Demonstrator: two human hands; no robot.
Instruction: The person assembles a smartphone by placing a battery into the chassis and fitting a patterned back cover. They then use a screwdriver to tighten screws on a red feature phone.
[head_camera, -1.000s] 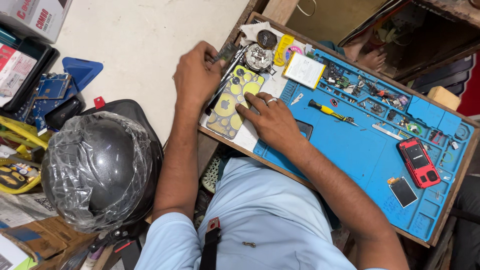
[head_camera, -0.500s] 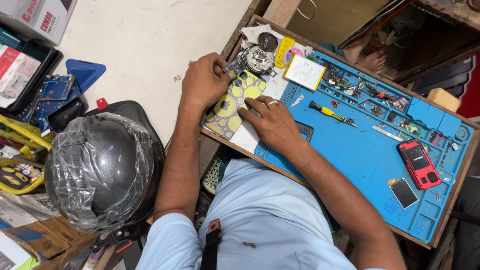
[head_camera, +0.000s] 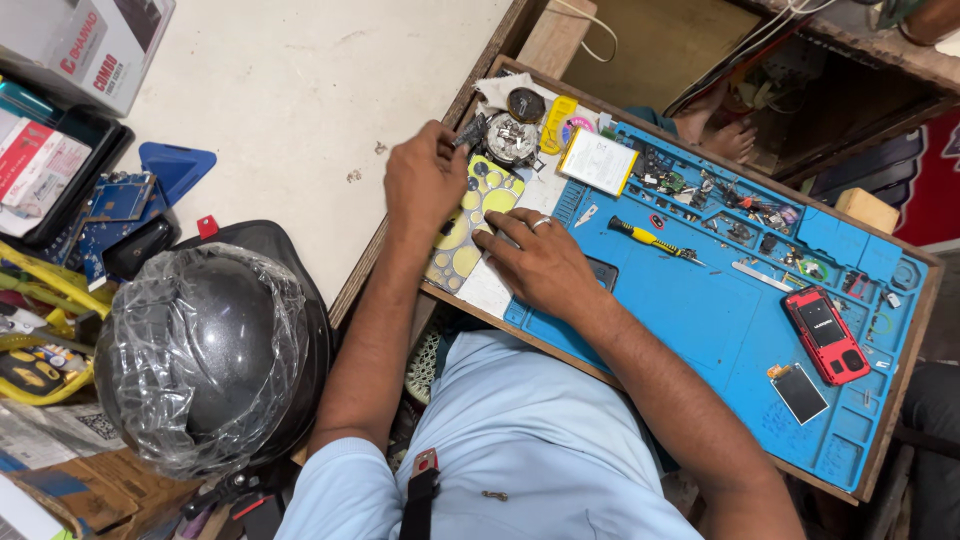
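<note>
A phone (head_camera: 480, 212) in a case patterned with yellow circles lies at the left end of a blue work mat (head_camera: 700, 310). My left hand (head_camera: 425, 180) is at the phone's upper left edge, its fingers pinched on a small dark tool (head_camera: 470, 130) that sticks out toward the top of the mat. My right hand (head_camera: 540, 265), with a ring on one finger, lies flat over the phone's right side and its fingertips press on the case.
On the mat lie a yellow-and-black screwdriver (head_camera: 650, 240), a red phone (head_camera: 825, 335), a small loose screen (head_camera: 800, 392), a white flat pack (head_camera: 598, 160) and several small parts. A plastic-wrapped helmet (head_camera: 200, 350) sits at my left, with circuit boards (head_camera: 115, 205) and boxes beyond it.
My left hand has slid from the phone's left side up to its top corner. My right hand stays on the phone.
</note>
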